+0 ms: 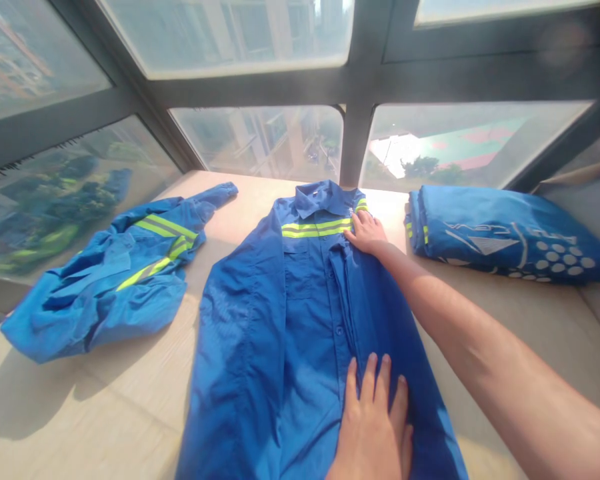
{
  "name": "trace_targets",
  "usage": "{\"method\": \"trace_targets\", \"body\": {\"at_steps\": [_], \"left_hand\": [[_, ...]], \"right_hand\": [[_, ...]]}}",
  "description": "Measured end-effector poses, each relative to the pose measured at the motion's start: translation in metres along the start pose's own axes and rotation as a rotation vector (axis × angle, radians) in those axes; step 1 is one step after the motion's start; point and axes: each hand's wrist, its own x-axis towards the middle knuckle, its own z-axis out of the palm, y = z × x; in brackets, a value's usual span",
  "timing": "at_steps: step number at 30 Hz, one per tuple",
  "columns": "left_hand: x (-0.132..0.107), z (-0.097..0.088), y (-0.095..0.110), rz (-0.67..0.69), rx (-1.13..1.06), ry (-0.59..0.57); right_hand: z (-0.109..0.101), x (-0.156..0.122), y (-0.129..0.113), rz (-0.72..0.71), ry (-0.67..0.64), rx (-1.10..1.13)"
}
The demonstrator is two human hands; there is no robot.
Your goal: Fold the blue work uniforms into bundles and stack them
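Observation:
A blue work jacket [305, 280] lies front up on the pale surface, collar toward the window. Yellow-green and silver reflective strips cross its chest. Both sleeves lie lengthwise along the body, and the one on the right is folded in over the front. My left hand [373, 427] rests palm down on that sleeve, fingers stretched out. Farther up, my right hand [367, 231] lies on the jacket's right shoulder near the end of the reflective strip, fingers apart. The buttons show down the middle; the bottom hem is out of view.
On the left lies a crumpled blue garment [110, 280] with reflective strips. A folded blue bundle [510, 233] with white print sits at the right. Grey-framed windows [260, 143] rise behind the pale ledge [145, 400]. A wall edge borders the far right.

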Motion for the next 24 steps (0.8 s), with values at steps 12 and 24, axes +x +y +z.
{"method": "trace_targets", "body": {"at_steps": [12, 24], "left_hand": [[0.009, -0.005, 0.002, -0.031, -0.054, 0.109], [-0.023, -0.018, 0.004, 0.031, -0.152, 0.243]], "right_hand": [[-0.026, -0.134, -0.041, 0.024, 0.144, 0.069], [-0.023, -0.242, -0.054, -0.154, 0.126, 0.022]]}}
